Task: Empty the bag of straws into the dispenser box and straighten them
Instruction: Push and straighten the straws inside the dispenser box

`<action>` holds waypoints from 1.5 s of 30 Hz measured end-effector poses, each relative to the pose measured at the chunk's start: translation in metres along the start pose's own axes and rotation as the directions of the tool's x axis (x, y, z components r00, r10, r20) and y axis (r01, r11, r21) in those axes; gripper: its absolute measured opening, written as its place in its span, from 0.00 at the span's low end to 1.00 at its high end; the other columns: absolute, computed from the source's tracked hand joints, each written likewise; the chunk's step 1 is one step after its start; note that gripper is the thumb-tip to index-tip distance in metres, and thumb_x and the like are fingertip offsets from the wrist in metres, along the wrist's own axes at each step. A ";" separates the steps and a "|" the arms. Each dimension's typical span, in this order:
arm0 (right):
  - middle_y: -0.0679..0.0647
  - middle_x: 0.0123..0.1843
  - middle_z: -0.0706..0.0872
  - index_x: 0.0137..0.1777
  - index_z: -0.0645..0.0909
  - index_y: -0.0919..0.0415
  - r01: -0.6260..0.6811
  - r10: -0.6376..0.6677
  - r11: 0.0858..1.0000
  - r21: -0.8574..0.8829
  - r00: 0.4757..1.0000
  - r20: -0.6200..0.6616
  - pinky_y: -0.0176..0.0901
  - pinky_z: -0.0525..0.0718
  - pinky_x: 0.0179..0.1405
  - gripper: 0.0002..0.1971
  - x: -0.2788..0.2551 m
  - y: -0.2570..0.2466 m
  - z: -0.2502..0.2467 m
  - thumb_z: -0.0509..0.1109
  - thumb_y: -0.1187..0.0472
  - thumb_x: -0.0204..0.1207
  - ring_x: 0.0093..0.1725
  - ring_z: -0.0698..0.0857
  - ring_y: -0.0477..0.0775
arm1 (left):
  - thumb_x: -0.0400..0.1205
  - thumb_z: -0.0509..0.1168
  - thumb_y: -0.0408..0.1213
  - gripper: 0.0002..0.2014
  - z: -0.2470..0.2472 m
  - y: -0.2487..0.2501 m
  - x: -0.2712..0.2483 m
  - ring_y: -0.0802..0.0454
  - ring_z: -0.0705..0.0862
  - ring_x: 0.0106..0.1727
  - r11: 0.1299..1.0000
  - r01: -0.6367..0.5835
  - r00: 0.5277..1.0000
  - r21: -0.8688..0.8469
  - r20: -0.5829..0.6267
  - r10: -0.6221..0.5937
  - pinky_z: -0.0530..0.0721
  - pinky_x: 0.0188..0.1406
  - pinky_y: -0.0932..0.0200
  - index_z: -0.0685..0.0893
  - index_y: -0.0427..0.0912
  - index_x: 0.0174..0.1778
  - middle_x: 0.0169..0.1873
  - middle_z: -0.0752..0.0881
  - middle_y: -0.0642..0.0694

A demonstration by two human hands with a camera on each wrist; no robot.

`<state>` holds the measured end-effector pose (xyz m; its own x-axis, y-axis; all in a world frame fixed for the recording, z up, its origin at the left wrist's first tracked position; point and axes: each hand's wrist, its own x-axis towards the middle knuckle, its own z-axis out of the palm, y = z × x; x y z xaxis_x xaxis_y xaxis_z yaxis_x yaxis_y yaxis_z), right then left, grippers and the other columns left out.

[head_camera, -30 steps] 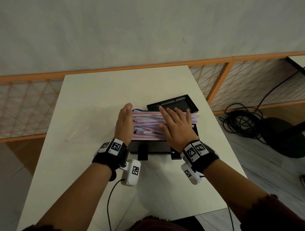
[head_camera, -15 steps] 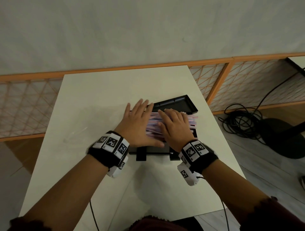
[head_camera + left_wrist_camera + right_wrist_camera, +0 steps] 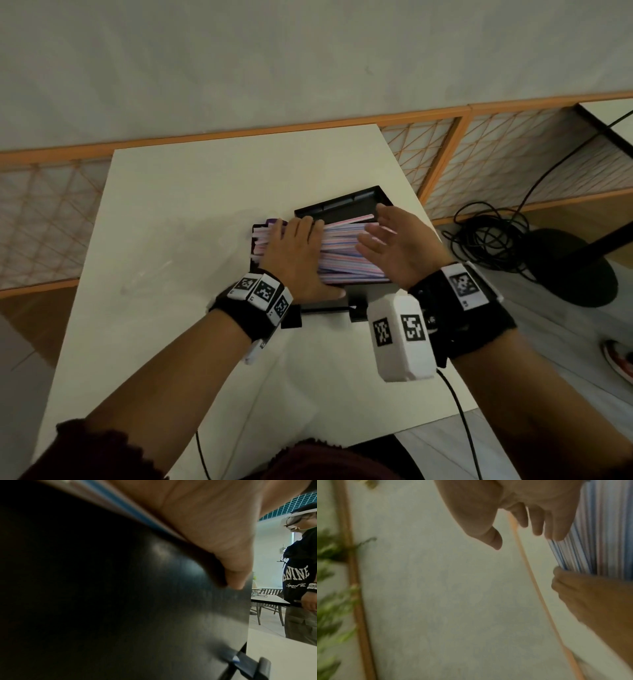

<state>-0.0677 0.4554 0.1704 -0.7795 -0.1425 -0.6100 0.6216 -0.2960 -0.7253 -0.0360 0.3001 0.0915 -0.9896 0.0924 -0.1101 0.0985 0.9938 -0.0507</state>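
A pale cream bench (image 3: pixel 205 205) stands against a plain grey-white wall (image 3: pixel 274 61), with a low orange-framed lattice screen (image 3: pixel 479 150) running behind it and off to the right. On the grey floor to the right lies one coil of black cable (image 3: pixel 486 236) beside a dark round stand base (image 3: pixel 568 267). In the left wrist view a second person (image 3: pixel 302 588) in a dark printed shirt stands by another table.

One black dispenser box (image 3: pixel 337 209) sits near the bench's right edge, its hinged lid laid open toward the wall. It is heaped with straws (image 3: pixel 342 253) striped pink, white and blue, lying roughly side by side across the box; a few stick out past its left end, and one lies slanted on top. There are too many to count, dozens at least.

Two hands are at work. The left hand (image 3: pixel 298 260) lies flat, palm down, on the left part of the pile, fingers (image 3: pixel 301 226) straight and pressing, thumb along the box's near wall. The right hand (image 3: pixel 400 253) stands on edge at the right end of the straws, fingers spread and loose; whether it touches the straw ends is hard to tell. It grips nothing.
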 end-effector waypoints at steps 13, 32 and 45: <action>0.69 0.65 0.74 0.76 0.62 0.68 -0.249 0.247 0.968 -0.006 0.964 -0.099 0.55 0.81 0.44 0.30 -0.011 0.011 0.001 0.64 0.50 0.80 0.57 0.78 0.69 | 0.64 0.45 0.77 0.54 0.013 0.013 -0.031 0.36 0.70 0.72 0.997 -0.006 0.986 -0.071 -0.169 -0.007 0.57 0.78 0.35 0.65 0.36 0.76 0.72 0.72 0.35; 0.68 0.57 0.83 0.61 0.74 0.69 -0.170 0.151 0.977 -0.126 0.978 -0.146 0.51 0.81 0.45 0.30 0.037 0.026 0.016 0.67 0.41 0.73 0.53 0.85 0.66 | 0.79 0.29 0.65 0.48 0.020 0.011 -0.031 0.34 0.83 0.58 0.978 0.014 0.969 -0.209 -0.240 -0.065 0.79 0.62 0.37 0.76 0.29 0.67 0.58 0.83 0.31; 0.65 0.44 0.82 0.46 0.76 0.65 -0.119 0.117 0.991 -0.052 0.992 -0.036 0.49 0.79 0.36 0.20 0.048 0.030 0.004 0.68 0.46 0.74 0.41 0.83 0.64 | 0.65 0.51 0.76 0.54 0.020 0.009 -0.028 0.40 0.77 0.67 0.990 0.070 0.984 -0.120 -0.153 -0.088 0.76 0.67 0.40 0.68 0.34 0.74 0.68 0.78 0.38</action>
<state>-0.0865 0.4357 0.1210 -0.6978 -0.1421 -0.7020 0.7133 -0.2271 -0.6630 -0.0054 0.3049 0.0738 -0.9988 0.0127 0.0475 0.0156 0.9980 0.0615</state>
